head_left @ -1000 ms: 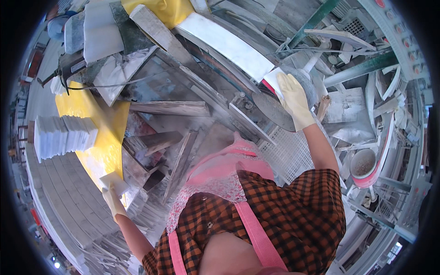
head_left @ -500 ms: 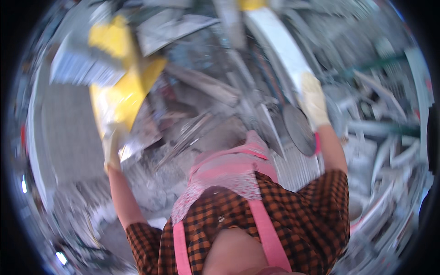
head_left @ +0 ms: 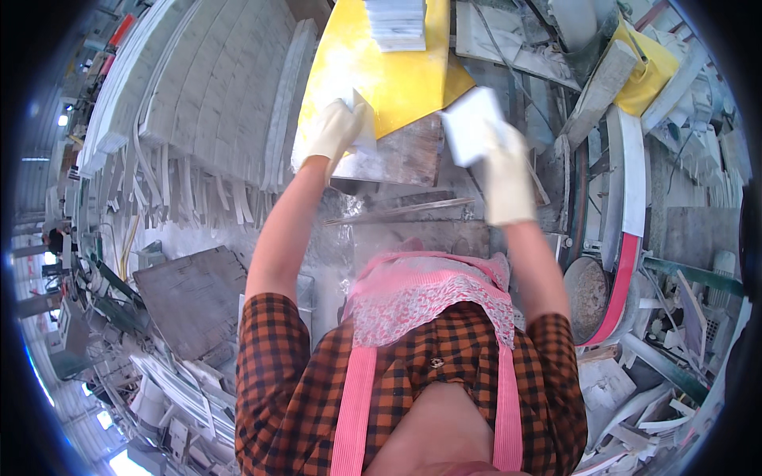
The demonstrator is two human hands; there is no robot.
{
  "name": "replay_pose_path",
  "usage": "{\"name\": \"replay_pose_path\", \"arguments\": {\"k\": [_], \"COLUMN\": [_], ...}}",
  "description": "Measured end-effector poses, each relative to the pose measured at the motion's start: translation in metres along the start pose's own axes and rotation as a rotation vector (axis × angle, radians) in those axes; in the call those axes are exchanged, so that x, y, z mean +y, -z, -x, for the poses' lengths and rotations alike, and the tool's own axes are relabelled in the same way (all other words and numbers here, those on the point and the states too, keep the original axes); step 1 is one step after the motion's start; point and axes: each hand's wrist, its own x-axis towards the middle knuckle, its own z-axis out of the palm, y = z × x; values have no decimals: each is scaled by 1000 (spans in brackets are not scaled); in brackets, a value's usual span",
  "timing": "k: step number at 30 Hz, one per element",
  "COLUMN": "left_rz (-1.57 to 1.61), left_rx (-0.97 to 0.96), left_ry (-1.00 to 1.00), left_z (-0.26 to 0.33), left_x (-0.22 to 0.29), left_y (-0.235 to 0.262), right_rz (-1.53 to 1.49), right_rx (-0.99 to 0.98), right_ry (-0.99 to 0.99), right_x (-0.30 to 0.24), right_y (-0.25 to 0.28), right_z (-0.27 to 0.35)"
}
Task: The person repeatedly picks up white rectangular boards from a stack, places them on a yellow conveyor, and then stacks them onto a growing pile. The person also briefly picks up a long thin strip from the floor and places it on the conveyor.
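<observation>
My gloved left hand point(head_left: 333, 133) gripped a small white tile point(head_left: 363, 127) over the yellow board point(head_left: 381, 75), gloved right hand point(head_left: 502, 170) clamped another white tile point(head_left: 470, 125), raised just beside the board's edge, stacked tiles point(head_left: 395, 24) beyond.

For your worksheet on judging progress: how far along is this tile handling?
Done: a stack of white tiles already sits on the yellow board. In hand: the left hand grips one white tile at the board's edge; the right hand holds another tile. Left: both tiles remain unstacked.
</observation>
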Motion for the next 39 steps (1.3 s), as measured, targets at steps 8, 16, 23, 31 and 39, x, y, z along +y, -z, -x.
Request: {"name": "replay_pose_path", "arguments": {"k": [8, 16, 23, 31, 39], "left_rz": [145, 405, 178, 339, 304], "left_rx": [-96, 86, 144, 61, 76], "left_ry": [-15, -35, -50, -45, 47], "left_z": [-22, -54, -21, 5, 20], "left_x": [-16, -35, -13, 16, 28], "left_y": [-3, -52, -36, -34, -31], "right_rz": [42, 265, 515, 1595, 1651], "right_rx": [-345, -442, 326, -4, 197], "right_ry": [-24, 256, 160, -72, 165], "right_x": [39, 50, 62, 81, 120], "right_y": [-191, -88, 245, 405, 387], "right_z": [-38, -36, 10, 39, 3]}}
